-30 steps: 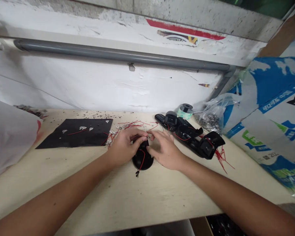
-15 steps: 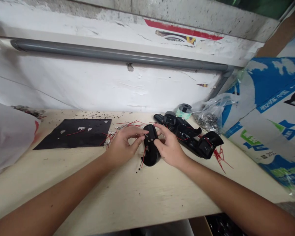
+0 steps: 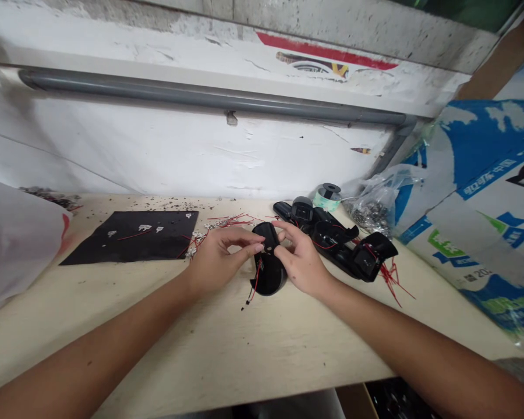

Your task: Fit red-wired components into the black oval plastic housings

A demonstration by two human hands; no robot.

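The right hand was pinching the top of a black plastic housing, which stood on the bench between both hands with red wires hanging off it. The left hand had its fingertips right at the housing (couldn't tell if it was actually gripping), and more black housings lay just to the right.

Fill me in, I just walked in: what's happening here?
A person's left hand and right hand are working at a black plastic housing with red wires hanging from it, on a pale wooden bench. More black housings lie to the right, beside a bag of small metal parts.
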